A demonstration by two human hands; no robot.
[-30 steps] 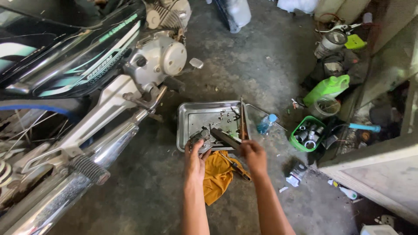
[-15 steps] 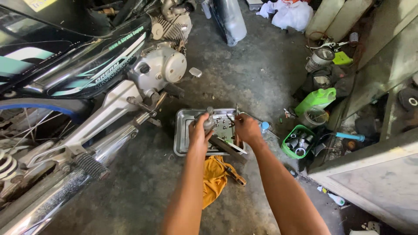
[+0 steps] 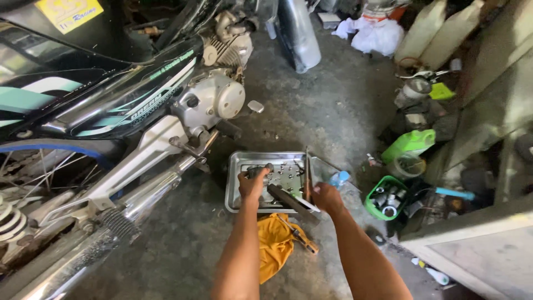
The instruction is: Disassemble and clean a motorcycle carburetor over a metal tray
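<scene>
Head view, looking down at a concrete workshop floor (image 3: 166, 244), shows both bare hands reaching into a shallow metal tray (image 3: 236, 186) that sits on the floor just beside the motorcycle (image 3: 139, 116) and its engine case (image 3: 214, 100). The left hand (image 3: 251, 184) has its fingers curled shut around a small dark grey part (image 3: 260, 168) near the tray's far-left corner, lifting it off the tray's bottom. The right hand (image 3: 326, 197) is at the tray's near-right corner, fingers closed on a dark flat bar (image 3: 288, 199) that lies slantwise across the near rim; a thin upright strip (image 3: 306, 175) rises beside that hand, though whether the hand grips it too is hard to tell at this size. Keeping loose parts in a rimmed tray probably stops them rolling off over the rough floor and keeps them within reach of the bike. A yellow rag (image 3: 275, 247) lies on the floor touching the tray's near edge, with a small brush (image 3: 300, 240) on it, handy for wiping. A green basket (image 3: 386, 200) of small parts stands to the tray's right, near a green bottle (image 3: 410, 143).
</scene>
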